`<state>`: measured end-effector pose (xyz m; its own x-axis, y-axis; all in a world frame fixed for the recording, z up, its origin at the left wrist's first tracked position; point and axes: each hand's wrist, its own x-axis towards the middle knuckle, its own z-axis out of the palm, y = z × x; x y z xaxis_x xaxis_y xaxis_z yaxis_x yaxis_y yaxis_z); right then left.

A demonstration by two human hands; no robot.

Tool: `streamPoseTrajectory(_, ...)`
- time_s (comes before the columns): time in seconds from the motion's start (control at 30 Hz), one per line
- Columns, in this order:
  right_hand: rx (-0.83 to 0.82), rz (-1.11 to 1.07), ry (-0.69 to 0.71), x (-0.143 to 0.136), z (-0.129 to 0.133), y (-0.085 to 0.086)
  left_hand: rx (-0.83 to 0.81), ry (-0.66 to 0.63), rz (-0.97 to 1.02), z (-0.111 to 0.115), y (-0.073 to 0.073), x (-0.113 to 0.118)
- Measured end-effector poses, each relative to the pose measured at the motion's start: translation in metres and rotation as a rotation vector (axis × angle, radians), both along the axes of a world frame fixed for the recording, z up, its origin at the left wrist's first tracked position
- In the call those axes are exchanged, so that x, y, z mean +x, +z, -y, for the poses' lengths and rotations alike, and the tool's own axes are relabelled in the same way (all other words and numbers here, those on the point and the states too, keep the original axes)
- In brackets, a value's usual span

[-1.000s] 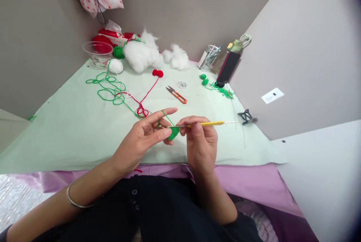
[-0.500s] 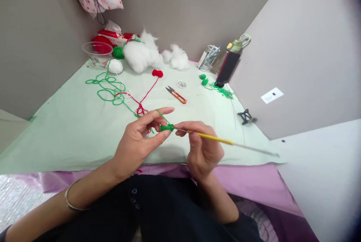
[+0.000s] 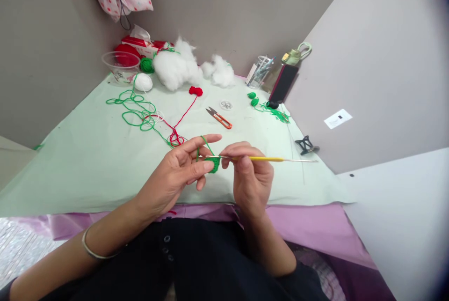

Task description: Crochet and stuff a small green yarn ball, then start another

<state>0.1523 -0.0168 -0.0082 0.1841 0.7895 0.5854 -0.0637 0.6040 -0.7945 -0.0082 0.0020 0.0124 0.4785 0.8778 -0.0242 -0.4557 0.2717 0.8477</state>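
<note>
Between the thumb and fingers of my left hand (image 3: 175, 167) is a small green crochet piece (image 3: 214, 165). Green yarn (image 3: 207, 145) runs over my left index finger, which is stretched out, and down to the piece. My right hand (image 3: 253, 170) grips a crochet hook (image 3: 270, 158) by its yellow handle. The hook lies nearly level, and its metal tip reaches the top edge of the green piece. Whether the tip sits inside a stitch is too small to tell.
Loose green yarn (image 3: 135, 109) and tangled red yarn (image 3: 175, 137) lie left of centre. Orange thread snips (image 3: 220, 118) and a small clear dish (image 3: 226, 105) lie beyond my hands. White stuffing (image 3: 177, 64), a plastic tub (image 3: 121, 67), a phone (image 3: 285, 83) and a black stand (image 3: 307, 145) are around the edges.
The crochet hook has swung from a downward slant to nearly level. The green piece has turned and shows more of its face, shifted slightly right. My left index finger has moved slightly right.
</note>
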Motion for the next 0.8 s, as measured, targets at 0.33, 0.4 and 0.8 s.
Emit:
streamPoseTrajectory(0.33, -0.155, -0.05, -0.004, 0.003, 0.004, 0.001, 0.066, 0.043, -0.124, 0.001, -0.006, -0.002)
streamPoseTrajectory(0.4, -0.142, -0.033, -0.006, 0.004, 0.006, 0.004, 0.078, 0.051, -0.131, 0.002, -0.006, -0.002)
streamPoseTrajectory(0.8, 0.378, 0.66, -0.413, 0.001, 0.011, -0.016, -0.056, 0.018, -0.021, 0.004, -0.005, 0.005)
